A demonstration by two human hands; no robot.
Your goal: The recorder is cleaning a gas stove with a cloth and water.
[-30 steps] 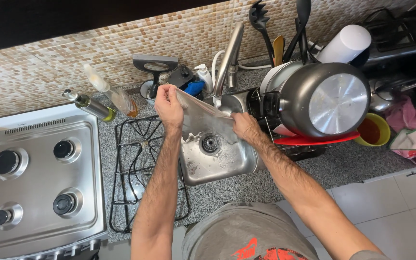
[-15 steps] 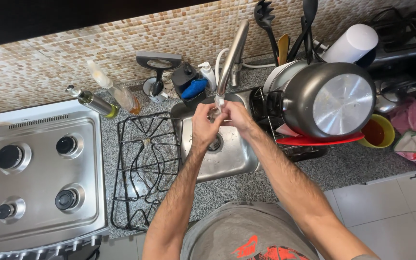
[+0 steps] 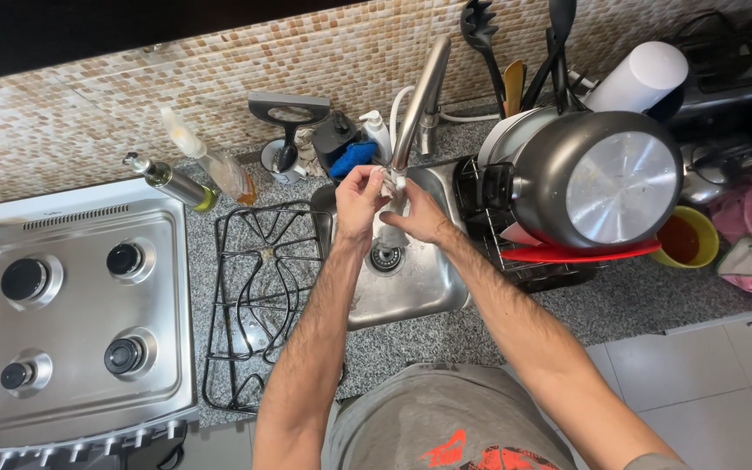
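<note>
Holding my left hand (image 3: 360, 198) and right hand (image 3: 419, 218) together under the faucet (image 3: 419, 96) spout over the steel sink (image 3: 419, 278), my fingers curl around something small and pale; what it is I cannot tell. The black stove grate (image 3: 258, 305) lies at nine o'clock, the upturned pot (image 3: 598, 178) at three.

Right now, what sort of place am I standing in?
Most likely a home kitchen: a steel sink with a tap, a four-burner stove, and a dish rack holding a pot.
</note>
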